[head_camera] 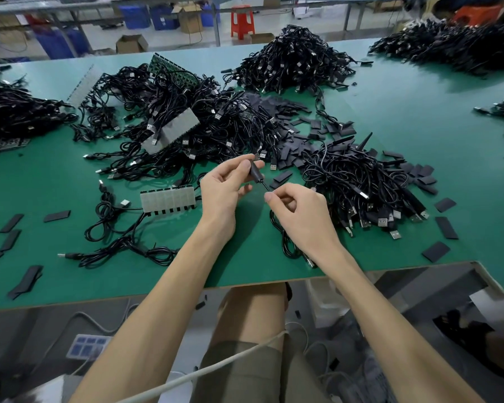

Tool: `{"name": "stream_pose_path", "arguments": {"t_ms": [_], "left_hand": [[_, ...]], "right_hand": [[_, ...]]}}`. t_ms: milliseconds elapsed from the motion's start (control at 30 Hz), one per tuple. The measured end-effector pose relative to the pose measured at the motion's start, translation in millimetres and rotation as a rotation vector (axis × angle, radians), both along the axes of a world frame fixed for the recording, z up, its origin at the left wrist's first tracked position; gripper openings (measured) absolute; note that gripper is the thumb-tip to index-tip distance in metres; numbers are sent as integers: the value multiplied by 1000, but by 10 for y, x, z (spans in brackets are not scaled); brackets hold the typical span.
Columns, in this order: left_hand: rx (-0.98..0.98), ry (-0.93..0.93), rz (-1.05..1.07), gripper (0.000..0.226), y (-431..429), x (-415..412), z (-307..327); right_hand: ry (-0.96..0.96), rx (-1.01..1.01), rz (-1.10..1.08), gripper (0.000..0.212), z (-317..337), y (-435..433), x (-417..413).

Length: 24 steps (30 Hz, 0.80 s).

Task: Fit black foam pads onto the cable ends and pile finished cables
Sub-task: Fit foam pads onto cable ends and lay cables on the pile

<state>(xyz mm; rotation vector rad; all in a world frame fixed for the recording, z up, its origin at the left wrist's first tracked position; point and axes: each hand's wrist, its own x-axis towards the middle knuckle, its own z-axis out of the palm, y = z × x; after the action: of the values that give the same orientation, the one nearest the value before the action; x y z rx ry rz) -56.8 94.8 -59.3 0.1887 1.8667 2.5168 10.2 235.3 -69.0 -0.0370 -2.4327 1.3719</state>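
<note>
We're pinching a black foam pad (pixel 256 173) in the left hand (pixel 224 184), thumb and forefinger curled round it, over the green table (pixel 405 126) near its front edge. The right hand (pixel 300 210) is pinching the thin cable (pixel 264 186) where it's leaving the pad's lower end, with the other fingers curling under.

The cable end is sitting inside the pad, so we're not seeing the plug. The rest of that cable is running under the right wrist and looping on the table, partly hiding behind the forearm.

A cable pile (pixel 361 181) showing USB plugs is lying just right of the hands, with loose pads (pixel 277 112) scattering around and behind it. We're not able to tell which cables in it are carrying pads.

A bigger tangle (pixel 186 123) is lying behind the left hand, half burying grey comb strips (pixel 168 199) and green boards (pixel 169 68). More heaps are getting cut off at the left and right frame edges.

Cardboard boxes (pixel 131 43) and blue bins (pixel 134 16) at the back are blurring out, and any print on them is too small to read.
</note>
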Motion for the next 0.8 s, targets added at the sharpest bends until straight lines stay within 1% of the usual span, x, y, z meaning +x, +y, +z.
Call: {"name": "stream_pose_path", "arguments": {"t_ms": [100, 200, 267, 333, 367, 467, 600, 700, 800], "left_hand": [[6, 23, 24, 20, 6, -12, -4], [23, 0, -61, 31, 65, 23, 19], [-83, 30, -122, 33, 90, 44, 31], [-225, 112, -203, 28, 96, 71, 23], [-265, 146, -251, 26, 98, 87, 27], [-325, 201, -357, 25, 114, 138, 49], [-385, 162, -405, 22, 133, 156, 52], [-379, 152, -400, 16, 130, 145, 35], [-290, 137, -318, 19, 116, 107, 24]], "right_hand": [[-22, 6, 21, 27, 1, 8, -6], [44, -26, -17, 26, 25, 17, 5], [109, -87, -71, 25, 45, 25, 12], [164, -143, -128, 24, 60, 35, 16], [185, -160, -158, 24, 66, 41, 18], [219, -239, -234, 24, 78, 65, 23], [235, -382, -296, 27, 88, 85, 21], [233, -404, -296, 24, 74, 100, 9], [163, -310, -275, 19, 39, 117, -32]]}}
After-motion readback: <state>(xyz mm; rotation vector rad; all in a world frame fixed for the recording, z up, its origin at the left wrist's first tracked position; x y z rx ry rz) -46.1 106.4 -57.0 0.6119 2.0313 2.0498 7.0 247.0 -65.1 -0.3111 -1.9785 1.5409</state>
